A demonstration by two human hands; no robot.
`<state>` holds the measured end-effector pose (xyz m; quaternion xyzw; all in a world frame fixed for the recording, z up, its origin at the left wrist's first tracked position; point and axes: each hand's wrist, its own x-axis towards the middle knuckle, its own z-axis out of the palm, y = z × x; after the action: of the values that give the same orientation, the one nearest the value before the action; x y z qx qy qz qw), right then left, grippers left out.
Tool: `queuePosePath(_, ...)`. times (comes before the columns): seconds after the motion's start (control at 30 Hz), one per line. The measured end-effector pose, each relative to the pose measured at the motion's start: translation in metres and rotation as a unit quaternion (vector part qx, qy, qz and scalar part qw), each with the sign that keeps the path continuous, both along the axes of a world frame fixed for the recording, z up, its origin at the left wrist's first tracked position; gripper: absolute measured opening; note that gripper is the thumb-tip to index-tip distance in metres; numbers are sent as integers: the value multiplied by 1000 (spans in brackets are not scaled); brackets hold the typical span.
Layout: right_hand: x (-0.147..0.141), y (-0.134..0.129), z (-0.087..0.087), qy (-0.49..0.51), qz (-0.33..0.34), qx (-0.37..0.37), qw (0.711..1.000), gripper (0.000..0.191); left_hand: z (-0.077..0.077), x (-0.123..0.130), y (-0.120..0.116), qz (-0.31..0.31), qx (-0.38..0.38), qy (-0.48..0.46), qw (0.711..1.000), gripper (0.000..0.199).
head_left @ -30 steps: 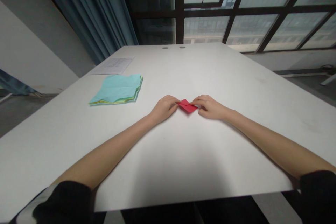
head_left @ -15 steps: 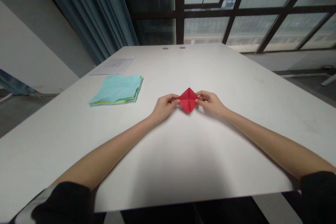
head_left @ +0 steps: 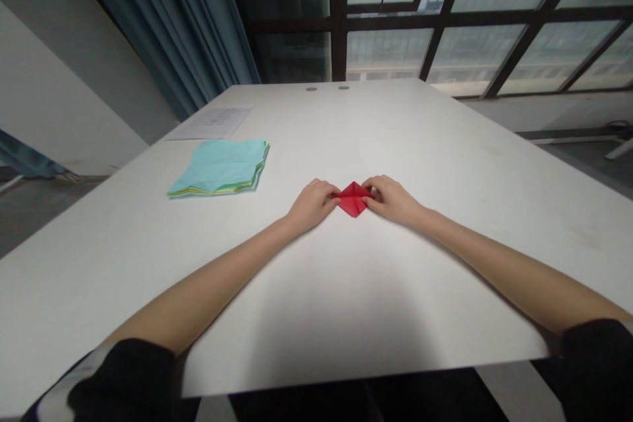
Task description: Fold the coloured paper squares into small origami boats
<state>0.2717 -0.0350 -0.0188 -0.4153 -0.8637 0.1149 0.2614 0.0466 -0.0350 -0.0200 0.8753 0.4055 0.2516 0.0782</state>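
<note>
A small folded piece of red paper [head_left: 354,200], diamond-shaped with a crease across its middle, is held just over the white table [head_left: 316,290] or resting on it; which one I cannot tell. My left hand [head_left: 314,204] pinches its left corner between thumb and fingers. On the opposite side, my right hand [head_left: 390,200] grips the right corner the same way, with the thumb on the near face. The fingertips behind the paper are partly hidden.
To the left on the table lies a stack of coloured paper [head_left: 220,167], light blue on top. Behind it is a white printed sheet [head_left: 212,122]. Two round grey discs [head_left: 311,89] sit near the far edge, before a curtain and windows.
The red paper has come slightly nearer and looks flatter from top to bottom. My right hand has shifted a little to the left, and both hands still hold the corners.
</note>
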Motion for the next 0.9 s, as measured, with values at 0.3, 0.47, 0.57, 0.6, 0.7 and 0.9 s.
queuePosePath(0.3, 3, -4, 8, -8, 93, -27, 995, 15, -4, 0, -2, -46, 44, 18, 998, 18)
queuePosePath(0.47, 6, -3, 12, -50, 118, -7, 992, 20, 1, -1, -8, -69, 57, 39, 995, 20)
queuePosePath(0.57, 6, -4, 11, -56, 118, 6, 991, 19, 4, 0, -12, -81, 67, 53, 993, 21)
queuePosePath(0.6, 6, -4, 11, -57, 119, 10, 991, 19, 5, 1, -12, -87, 71, 55, 992, 21)
queuePosePath(0.7, 6, -5, 11, -72, 127, 18, 989, 20, 4, 2, -11, -113, 79, 60, 989, 21)
queuePosePath(0.9, 6, -3, 11, -82, 137, 22, 987, 27, 6, 5, -13, -142, 63, 82, 984, 23)
